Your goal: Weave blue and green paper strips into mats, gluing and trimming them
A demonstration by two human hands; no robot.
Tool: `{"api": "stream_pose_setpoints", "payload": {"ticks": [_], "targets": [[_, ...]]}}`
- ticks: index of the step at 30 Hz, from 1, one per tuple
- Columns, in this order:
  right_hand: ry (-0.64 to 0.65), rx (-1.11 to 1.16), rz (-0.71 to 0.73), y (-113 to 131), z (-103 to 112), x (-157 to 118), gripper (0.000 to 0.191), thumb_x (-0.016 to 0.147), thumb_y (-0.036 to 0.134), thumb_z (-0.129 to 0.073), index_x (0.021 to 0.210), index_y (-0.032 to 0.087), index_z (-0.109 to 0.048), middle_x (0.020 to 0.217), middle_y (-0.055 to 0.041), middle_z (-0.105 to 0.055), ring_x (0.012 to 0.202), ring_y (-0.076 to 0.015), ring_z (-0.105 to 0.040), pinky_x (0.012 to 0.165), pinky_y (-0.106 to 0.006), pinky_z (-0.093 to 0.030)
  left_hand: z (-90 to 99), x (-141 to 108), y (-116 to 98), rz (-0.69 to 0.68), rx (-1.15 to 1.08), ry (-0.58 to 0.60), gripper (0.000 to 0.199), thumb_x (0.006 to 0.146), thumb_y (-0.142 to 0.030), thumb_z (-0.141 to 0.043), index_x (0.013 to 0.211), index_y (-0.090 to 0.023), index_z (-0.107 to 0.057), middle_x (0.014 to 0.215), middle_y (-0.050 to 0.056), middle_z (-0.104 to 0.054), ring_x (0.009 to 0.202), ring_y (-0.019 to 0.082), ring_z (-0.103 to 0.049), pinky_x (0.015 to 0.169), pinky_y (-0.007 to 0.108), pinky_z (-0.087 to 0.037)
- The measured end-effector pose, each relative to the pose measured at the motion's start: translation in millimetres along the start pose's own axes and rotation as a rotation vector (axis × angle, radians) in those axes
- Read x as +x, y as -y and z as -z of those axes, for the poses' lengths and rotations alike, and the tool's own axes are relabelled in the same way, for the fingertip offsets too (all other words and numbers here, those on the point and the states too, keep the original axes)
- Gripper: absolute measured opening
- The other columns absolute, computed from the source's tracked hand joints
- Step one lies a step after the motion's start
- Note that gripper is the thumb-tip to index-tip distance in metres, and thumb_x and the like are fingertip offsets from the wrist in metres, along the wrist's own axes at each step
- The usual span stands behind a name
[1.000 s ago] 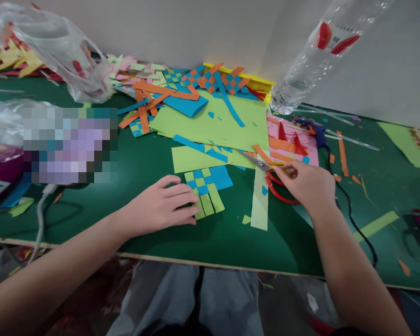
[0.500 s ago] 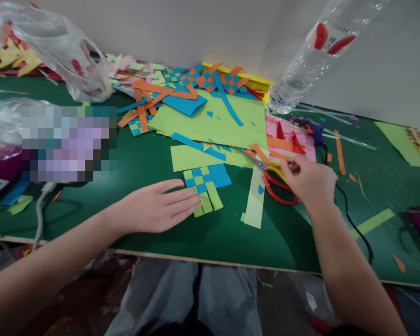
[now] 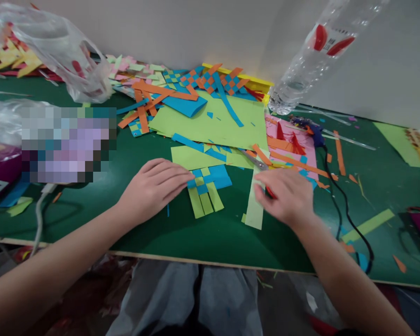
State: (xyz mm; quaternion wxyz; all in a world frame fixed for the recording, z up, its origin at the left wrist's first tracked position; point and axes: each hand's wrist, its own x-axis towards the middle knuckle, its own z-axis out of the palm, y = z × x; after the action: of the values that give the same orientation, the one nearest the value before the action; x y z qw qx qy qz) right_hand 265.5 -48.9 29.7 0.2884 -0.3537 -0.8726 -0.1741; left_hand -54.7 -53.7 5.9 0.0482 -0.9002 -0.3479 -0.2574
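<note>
A small woven piece of blue and green paper strips (image 3: 205,184) lies on the green table, its loose green ends pointing toward me. My left hand (image 3: 157,186) is closed at its left edge, fingertips together on the paper; the thumb is hidden. Over the handles of the scissors (image 3: 261,164) hovers my right hand (image 3: 285,193), slightly blurred, thumb and forefinger apart with nothing between them. A bit of red handle shows past the fingers. Beneath the scissors is a pale green paper strip (image 3: 255,210).
Large green sheets (image 3: 213,116) lie behind, with orange strips (image 3: 164,88) and finished woven pieces (image 3: 210,79) on and around them. A plastic bottle (image 3: 322,56) stands at the back right. A glue gun (image 3: 310,128) with black cord lies right; a plastic bag (image 3: 66,51) sits left.
My right hand has moved left across the scissors handles, uncovering orange strips at right. My left hand has drawn back slightly to the woven paper's left edge, its fingers closing together.
</note>
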Motion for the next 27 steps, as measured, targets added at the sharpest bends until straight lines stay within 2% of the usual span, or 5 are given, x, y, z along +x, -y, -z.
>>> {"api": "stream_pose_setpoints", "payload": {"ticks": [4,7,12,21,27], "targets": [[0.174,0.19,0.334,52,1,18,0.021,0.094,0.031,-0.052,0.096,0.023,-0.072,0.106,-0.0018,-0.075,0.094,-0.0161,-0.068,0.095,-0.036,-0.053,-5.9,2,2,0.197,0.007,0.033,0.022,0.094,-0.028,-0.055,0.113,-0.021,-0.064,0.111,0.008,-0.072,0.105,0.024,-0.066,0.092,0.041,-0.046],[0.224,0.269,0.404,75,-10,19,0.035,0.097,0.038,-0.047,0.107,0.014,-0.071,0.12,-0.0077,-0.071,0.106,-0.0192,-0.066,0.101,-0.037,-0.05,-9.4,3,-1,0.284,0.018,0.09,0.031,0.093,-0.041,-0.056,0.116,-0.02,-0.062,0.118,0.009,-0.069,0.111,0.028,-0.062,0.093,0.044,-0.044],[0.169,0.32,0.391,79,-30,8,0.037,0.096,0.037,-0.05,0.109,0.008,-0.07,0.121,-0.011,-0.07,0.114,-0.0209,-0.064,0.105,-0.037,-0.048,-12.0,4,-2,0.331,0.015,0.149,0.038,0.091,-0.05,-0.055,0.113,-0.02,-0.063,0.121,0.01,-0.065,0.113,0.03,-0.059,0.093,0.046,-0.041],[0.239,0.201,0.157,74,-31,7,0.048,0.095,0.042,-0.05,0.121,0.004,-0.064,0.132,-0.0154,-0.062,0.124,-0.0275,-0.058,0.111,-0.047,-0.042,-12.4,2,0,0.37,0.009,0.127,0.032,0.091,-0.048,-0.057,0.107,-0.02,-0.062,0.116,0.009,-0.065,0.112,0.03,-0.057,0.092,0.045,-0.041],[0.275,0.213,0.144,75,-34,4,0.049,0.096,0.044,-0.048,0.123,0.007,-0.063,0.133,-0.0128,-0.063,0.125,-0.0263,-0.056,0.11,-0.046,-0.041,-12.5,2,0,0.358,-0.002,0.132,0.027,0.09,-0.046,-0.058,0.101,-0.021,-0.063,0.115,0.008,-0.065,0.11,0.03,-0.058,0.09,0.046,-0.041]]}}
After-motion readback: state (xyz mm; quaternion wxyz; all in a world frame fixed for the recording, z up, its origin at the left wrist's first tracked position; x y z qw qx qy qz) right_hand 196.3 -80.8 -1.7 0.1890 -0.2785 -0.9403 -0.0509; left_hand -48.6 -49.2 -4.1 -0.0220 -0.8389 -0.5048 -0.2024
